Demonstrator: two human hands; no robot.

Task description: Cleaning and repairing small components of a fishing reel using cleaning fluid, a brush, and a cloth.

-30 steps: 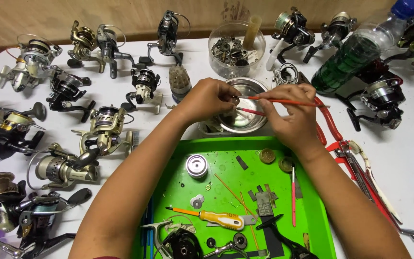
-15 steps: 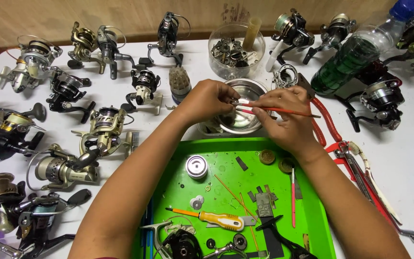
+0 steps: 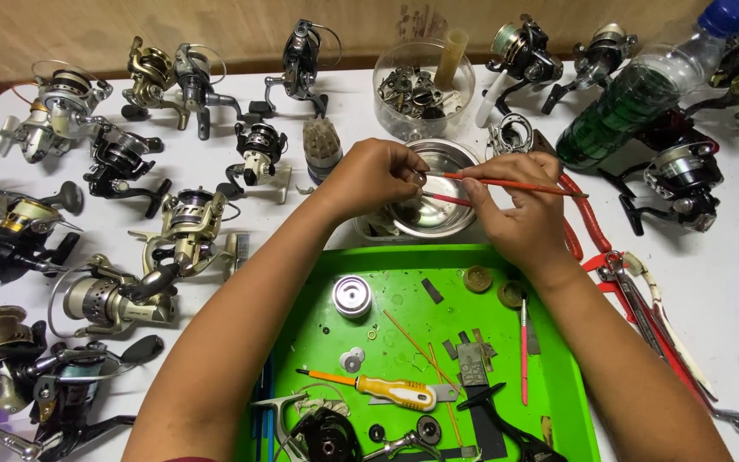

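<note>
At the bottom of the frame a green plastic tray (image 3: pixel 301 342) is seen on the white table (image 3: pixel 729 342), holding a yellow-handled screwdriver (image 3: pixel 391 390), a round metal spool (image 3: pixel 351 296), washers, thin orange sticks and a black reel (image 3: pixel 322 436) partly taken apart. Both forearms are stretched over the tray and cover part of its rim.

Above it, at mid frame, the left hand (image 3: pixel 369 175) is pinched shut on a small part that cannot be made out, and the right hand (image 3: pixel 519 210) is closed on a thin orange brush (image 3: pixel 515 182); a second red stick is gripped below it. The brush tip is held at the left fingertips, over a shiny steel bowl (image 3: pixel 451 158).

Red-handled pliers (image 3: pixel 592 227) lie right of the right hand. Metal reels (image 3: pixel 181 231) crowd the left side. In the upper middle a clear round tub (image 3: pixel 391 64) is filled with metal parts and a tan tube. A green bottle (image 3: pixel 635 98) lies at upper right.
</note>
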